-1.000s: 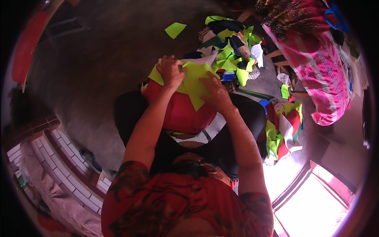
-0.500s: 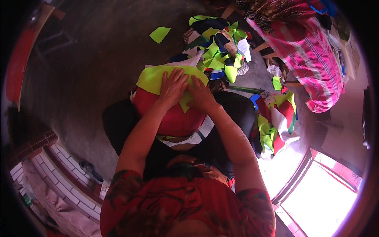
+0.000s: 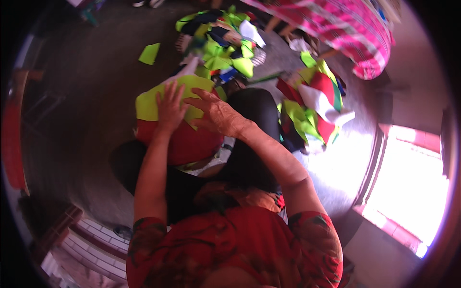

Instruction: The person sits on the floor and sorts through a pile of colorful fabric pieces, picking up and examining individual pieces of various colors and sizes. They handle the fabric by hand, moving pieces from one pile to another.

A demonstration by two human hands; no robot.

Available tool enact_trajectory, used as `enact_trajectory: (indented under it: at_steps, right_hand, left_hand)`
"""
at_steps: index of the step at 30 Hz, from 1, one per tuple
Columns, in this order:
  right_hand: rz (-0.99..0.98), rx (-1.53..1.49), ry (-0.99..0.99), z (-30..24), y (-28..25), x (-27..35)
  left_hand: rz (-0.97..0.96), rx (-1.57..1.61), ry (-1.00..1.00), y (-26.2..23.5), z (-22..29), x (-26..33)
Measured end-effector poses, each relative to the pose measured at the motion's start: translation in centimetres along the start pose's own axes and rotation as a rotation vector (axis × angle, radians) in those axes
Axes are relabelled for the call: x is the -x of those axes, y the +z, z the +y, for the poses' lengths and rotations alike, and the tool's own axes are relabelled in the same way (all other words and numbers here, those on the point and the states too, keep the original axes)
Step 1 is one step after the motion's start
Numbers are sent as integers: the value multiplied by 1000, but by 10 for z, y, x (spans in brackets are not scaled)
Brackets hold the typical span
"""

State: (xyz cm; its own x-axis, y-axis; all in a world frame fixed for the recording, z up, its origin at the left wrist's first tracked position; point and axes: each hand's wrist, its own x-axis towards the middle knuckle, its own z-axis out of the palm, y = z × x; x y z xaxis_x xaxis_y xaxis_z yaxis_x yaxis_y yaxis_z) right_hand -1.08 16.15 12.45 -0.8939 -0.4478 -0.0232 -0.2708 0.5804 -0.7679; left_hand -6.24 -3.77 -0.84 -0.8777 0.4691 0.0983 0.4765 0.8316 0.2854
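A yellow-green cloth piece (image 3: 147, 104) lies over a red cloth (image 3: 192, 148) on a rounded bundle between my knees. My left hand (image 3: 171, 108) rests flat on the yellow-green piece with its fingers stretched out. Over the right part of the bundle is my right hand (image 3: 217, 114), its fingers spread and slightly bent, holding nothing. Whether its fingertips touch the cloth I cannot tell. White cloth (image 3: 188, 67) sticks out behind the bundle. What lies under the top cloths is hidden.
A heap of mixed cloth scraps (image 3: 218, 60) lies on the floor ahead, and another scrap pile (image 3: 307, 120) at my right. One yellow-green scrap (image 3: 149, 54) lies apart at the far left. A pink checked cloth (image 3: 336, 29) hangs at the far right. Bright light enters at right.
My right hand has lifted from the cloth and spread its fingers. My left hand stays flat on the yellow-green piece. The whole view has shifted, with the scrap piles now further up and left.
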Motion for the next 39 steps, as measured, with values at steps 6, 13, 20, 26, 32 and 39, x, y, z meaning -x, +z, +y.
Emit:
enact_trajectory:
  at_steps: [6,13,20,26,32,39]
  right_hand:
    - [-100,-925,35,-36,-56,117]
    - [188,-1802,197,7,-9,286]
    - [761,-1920,411,58,39,405]
    - [1142,-1641,947,134,102,439]
    - [1170,-1531,1030,189,138,441]
    - [1202,-1474,1051,216,136,427]
  left_hand:
    - [-23,-87,124,-17,21,5]
    - [-201,-116,139,-8,21,17]
    - [-38,-85,198,-12,39,19]
    - [-24,-12,216,-17,63,17]
    - [147,346,292,-74,145,-61]
    - [-45,315,793,-102,310,-112]
